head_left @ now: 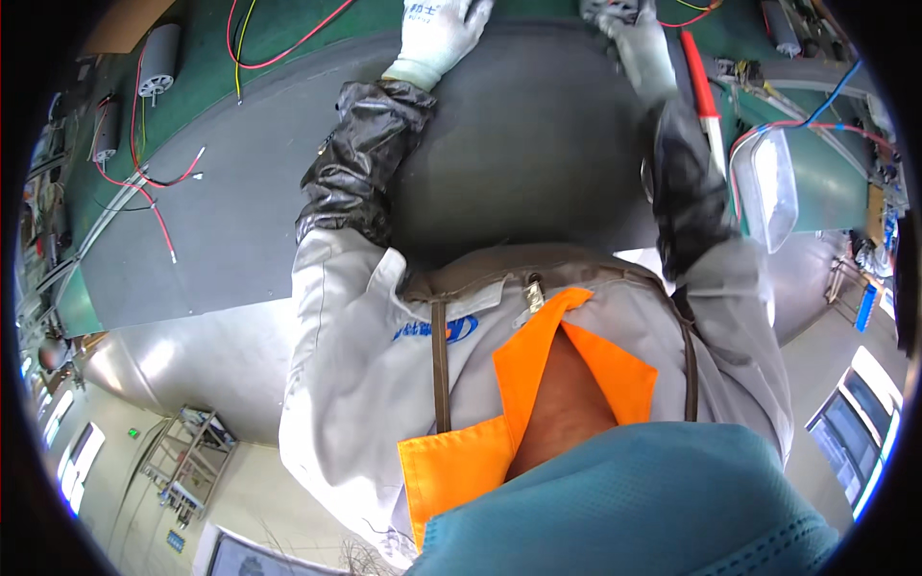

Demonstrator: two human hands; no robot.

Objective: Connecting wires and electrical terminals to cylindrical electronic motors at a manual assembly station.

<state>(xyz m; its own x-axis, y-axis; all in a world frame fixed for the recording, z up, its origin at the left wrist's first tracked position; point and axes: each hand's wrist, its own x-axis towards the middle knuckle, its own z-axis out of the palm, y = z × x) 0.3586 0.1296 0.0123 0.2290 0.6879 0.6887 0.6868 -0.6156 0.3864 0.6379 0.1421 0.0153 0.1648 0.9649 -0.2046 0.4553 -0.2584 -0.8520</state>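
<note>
My left hand (pixel 437 40), in a white knit glove, rests at the top edge of the view over the green work surface. Its thumb stands away from the palm, and the other fingertips are cut off. Nothing shows in it. My right hand (pixel 636 43), also gloved, closes on a grey metal part at the top edge that looks like the end of an electric motor (pixel 615 12). Most of that motor lies outside the view. Red and yellow wires (pixel 693 13) run beside it. Dark shiny sleeves cover both forearms.
Grey motors (pixel 159 60) with loose red and yellow leads lie at the left, another motor (pixel 782 29) at the far right. A red-handled tool (pixel 699 77) lies beside my right forearm, near a clear plastic tray (pixel 771 187). A dark mat (pixel 519 134) covers the table's near part.
</note>
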